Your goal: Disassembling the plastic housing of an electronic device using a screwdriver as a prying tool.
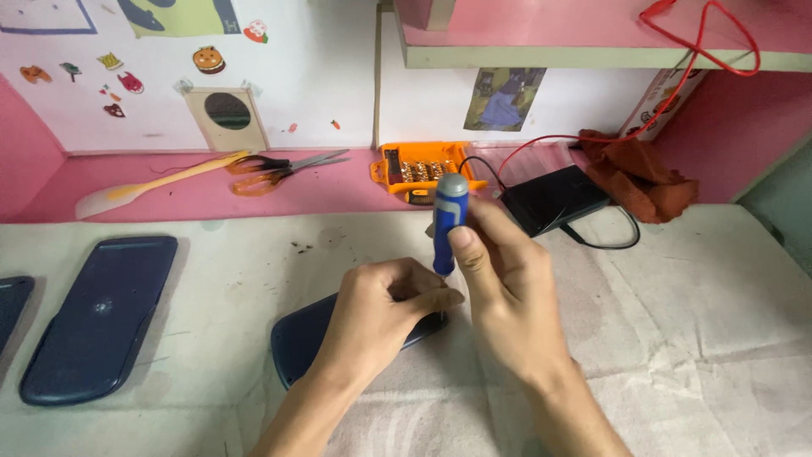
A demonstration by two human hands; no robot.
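My right hand (499, 279) grips a blue screwdriver (447, 222) with a grey cap, held upright with its tip down on a dark blue device shell (298, 338). My left hand (381, 309) rests on that shell and pinches near the screwdriver's shaft, covering most of the shell. The tip itself is hidden behind my fingers.
A second dark blue shell (101, 313) lies at the left, another piece (13, 305) at the far left edge. Behind are an orange bit case (423, 167), orange scissors (279, 169), a spatula (152, 184), a black box (554, 199) with wires, and a reddish cloth (643, 173).
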